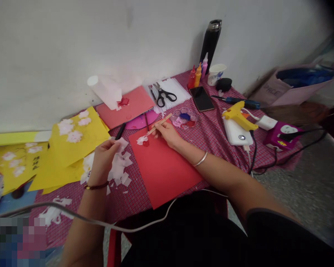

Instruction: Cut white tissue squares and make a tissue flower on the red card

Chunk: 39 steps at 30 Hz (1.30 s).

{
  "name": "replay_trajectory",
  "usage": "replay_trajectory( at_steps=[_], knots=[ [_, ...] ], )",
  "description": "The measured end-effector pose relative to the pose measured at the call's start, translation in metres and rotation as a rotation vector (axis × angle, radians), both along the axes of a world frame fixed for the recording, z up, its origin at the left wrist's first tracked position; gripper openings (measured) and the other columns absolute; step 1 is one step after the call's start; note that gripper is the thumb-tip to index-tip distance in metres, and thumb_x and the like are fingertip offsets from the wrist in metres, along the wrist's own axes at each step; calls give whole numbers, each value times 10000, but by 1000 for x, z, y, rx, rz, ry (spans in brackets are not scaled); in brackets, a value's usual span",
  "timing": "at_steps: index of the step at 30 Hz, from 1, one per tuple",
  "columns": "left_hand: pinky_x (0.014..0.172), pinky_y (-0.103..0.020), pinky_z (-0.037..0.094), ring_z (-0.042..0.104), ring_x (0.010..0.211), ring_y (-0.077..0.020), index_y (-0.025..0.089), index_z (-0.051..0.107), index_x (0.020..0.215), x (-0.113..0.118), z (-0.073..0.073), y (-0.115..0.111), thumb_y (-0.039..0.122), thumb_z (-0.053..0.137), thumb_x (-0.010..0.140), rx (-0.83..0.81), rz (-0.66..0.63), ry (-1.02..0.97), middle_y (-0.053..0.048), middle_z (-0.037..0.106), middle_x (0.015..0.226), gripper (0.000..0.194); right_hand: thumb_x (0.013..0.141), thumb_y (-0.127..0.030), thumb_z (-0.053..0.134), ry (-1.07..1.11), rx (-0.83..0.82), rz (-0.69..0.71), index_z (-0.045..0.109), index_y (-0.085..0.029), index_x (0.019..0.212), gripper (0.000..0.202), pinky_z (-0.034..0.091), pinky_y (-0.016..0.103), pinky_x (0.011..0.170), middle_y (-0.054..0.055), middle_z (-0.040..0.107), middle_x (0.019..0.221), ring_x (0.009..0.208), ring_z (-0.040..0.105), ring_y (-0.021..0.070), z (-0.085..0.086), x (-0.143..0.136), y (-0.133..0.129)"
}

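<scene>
My right hand [167,132] is closed round a thin wooden stick [161,121] above the upper part of a red sheet [169,170]. The stick's lower end is at a small clump of pale pink paper [141,139], with a dark red wet-looking spot [146,143] beside it. My left hand [107,152] pinches a pale pink paper square [122,143], left of the red sheet and over a loose pile of similar squares [119,168]. A black pen-like object [120,131] lies just beyond my left hand.
Yellow sheets [80,148] with pink paper flowers lie left. Behind are scissors [163,95], paint bottles [198,76], a paint palette [185,118] and a phone [202,99]. A yellow glue gun [239,115] and power strip [282,136] sit right; a white cable [122,228] crosses in front.
</scene>
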<state>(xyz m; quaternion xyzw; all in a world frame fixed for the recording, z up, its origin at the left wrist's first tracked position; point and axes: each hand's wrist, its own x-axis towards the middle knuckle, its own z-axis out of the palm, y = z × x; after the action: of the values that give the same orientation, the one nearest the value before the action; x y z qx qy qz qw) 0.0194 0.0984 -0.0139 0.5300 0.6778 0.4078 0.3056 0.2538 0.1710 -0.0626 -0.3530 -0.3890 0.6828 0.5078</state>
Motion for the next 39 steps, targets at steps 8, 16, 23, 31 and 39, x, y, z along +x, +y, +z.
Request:
replay_trajectory(
  at_steps=[8, 16, 23, 31, 39],
  knots=[
    [473, -228, 365, 495, 467, -104, 175, 693, 676, 50, 0, 15, 356, 768, 565, -87, -16, -390, 7, 648, 571, 225, 911, -253, 597, -47, 249, 100, 659, -189, 871, 98, 493, 214, 552, -9, 704, 711, 527, 588, 85, 19, -7, -23],
    [450, -205, 340, 479, 442, -89, 170, 681, 652, 47, -4, 11, 312, 790, 536, -111, 30, -466, 29, 618, 524, 213, 892, -266, 613, -59, 281, 74, 651, -179, 876, 96, 486, 209, 542, -12, 692, 694, 534, 596, 86, 16, -7, -21],
    [556, -271, 511, 609, 567, -149, 179, 673, 655, 41, -6, 4, 408, 727, 709, -147, -23, -716, -30, 685, 640, 242, 866, -362, 666, 45, 208, 111, 652, -187, 867, 176, 494, 214, 550, -15, 698, 656, 523, 601, 89, 16, -11, -27],
    [550, -142, 520, 611, 574, -64, 198, 648, 764, 51, -9, -18, 152, 803, 709, -127, -6, -1069, 36, 668, 701, 171, 838, -362, 718, 191, 11, 196, 662, -178, 884, 198, 493, 189, 575, -9, 715, 677, 580, 634, 82, 16, -13, -37],
    [526, -137, 464, 542, 557, -44, 189, 711, 749, 63, -17, -48, 217, 856, 646, -10, 68, -975, 39, 627, 672, 180, 824, -310, 733, 190, 15, 266, 685, -172, 888, 159, 510, 184, 587, -13, 698, 690, 600, 626, 78, 12, -20, -50]
  ],
)
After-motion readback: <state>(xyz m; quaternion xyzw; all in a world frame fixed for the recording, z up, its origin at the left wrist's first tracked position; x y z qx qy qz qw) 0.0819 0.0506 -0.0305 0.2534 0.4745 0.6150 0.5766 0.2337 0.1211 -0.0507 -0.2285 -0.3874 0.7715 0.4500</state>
